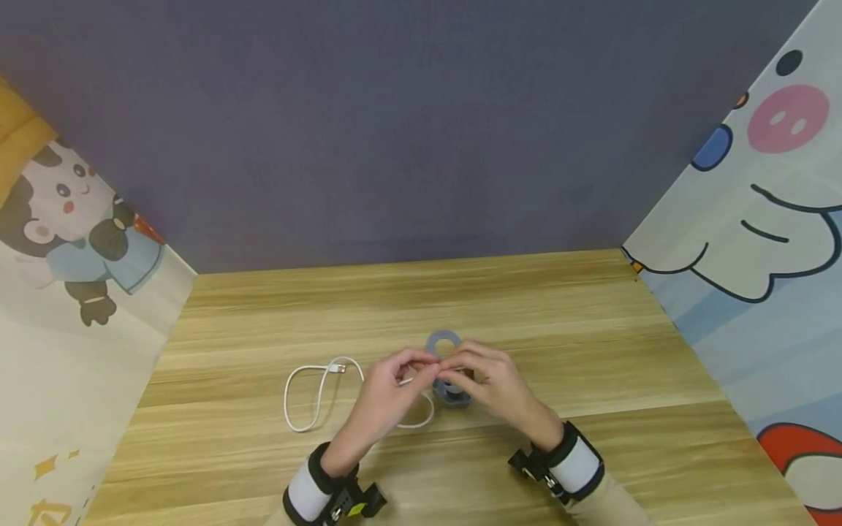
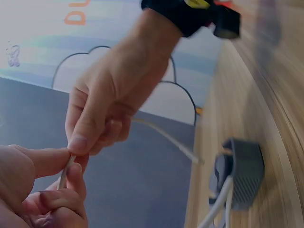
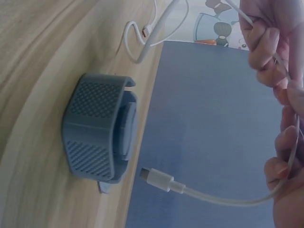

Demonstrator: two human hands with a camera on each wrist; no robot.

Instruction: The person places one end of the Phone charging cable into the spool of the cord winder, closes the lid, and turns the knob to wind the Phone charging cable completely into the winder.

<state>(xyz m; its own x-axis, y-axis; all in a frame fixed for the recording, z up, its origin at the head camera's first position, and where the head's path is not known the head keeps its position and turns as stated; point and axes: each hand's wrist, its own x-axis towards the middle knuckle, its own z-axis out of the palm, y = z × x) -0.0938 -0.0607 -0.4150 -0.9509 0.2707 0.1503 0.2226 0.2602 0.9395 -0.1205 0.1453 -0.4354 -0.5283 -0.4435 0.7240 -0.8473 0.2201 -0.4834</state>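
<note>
1. Head view: left hand [image 1: 388, 398] and right hand [image 1: 490, 383] meeting fingertip to fingertip above the tabletop [image 1: 592, 351], both pinching a white cable [image 1: 309, 394]. Rest of cable looped on the wood to the left, one plug end lying near the loop top. Grey holder [image 1: 454, 394] on the tabletop under the hands; grey ring [image 1: 444, 340] just behind them, lying flat.
2. Left wrist view: right hand [image 2: 118, 95] above, thumb and forefinger clamped on the cable [image 2: 166, 135]; left-hand fingers [image 2: 42, 161] at bottom left curled round the same thin cable. Grey holder [image 2: 244, 173] on the tabletop [image 2: 280, 142] at right, cable strands running beside it.
3. Right wrist view: grey textured holder [image 3: 97, 135] sitting on the tabletop [image 3: 33, 71]. Cable [image 3: 213, 197] gripped in curled fingers [image 3: 285, 142] at right, free plug end hanging just beside the holder, not touching. Far loop of cable on the wood beyond.
</note>
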